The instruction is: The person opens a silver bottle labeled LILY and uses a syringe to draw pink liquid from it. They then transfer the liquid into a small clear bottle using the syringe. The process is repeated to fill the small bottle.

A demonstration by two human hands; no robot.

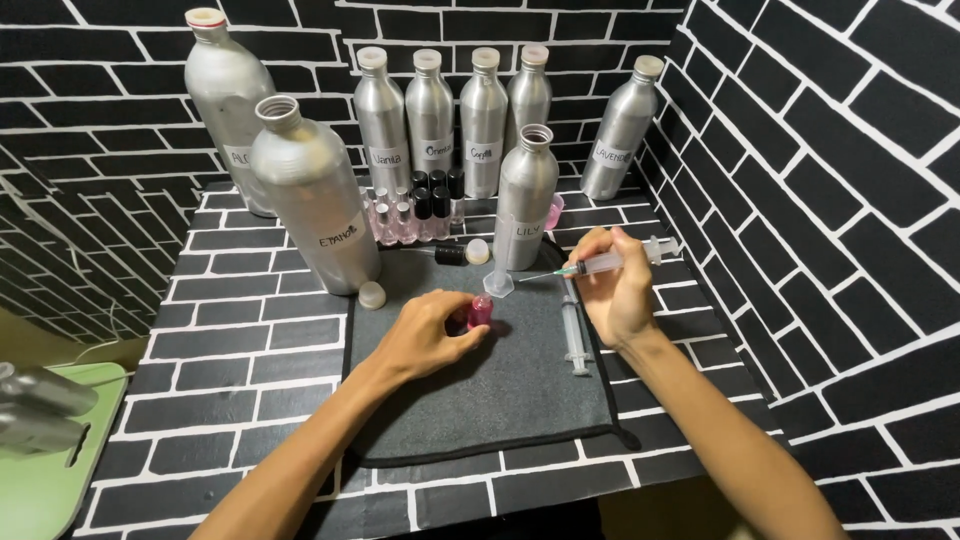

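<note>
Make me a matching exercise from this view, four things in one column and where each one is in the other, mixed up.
Things:
1. small pink bottle
2. needle syringe
3. spare syringe
4. loose cap

Places:
A. lying on the grey mat
B. in the right hand
C. beside the big open aluminium bottle
D. in the left hand

Pairs: 1-D, 2-B, 3-A, 4-C

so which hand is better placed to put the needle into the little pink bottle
Right. The right hand already holds the syringe, its needle aimed toward the pink bottle, while the left hand is busy gripping that bottle on the grey mat.
</note>
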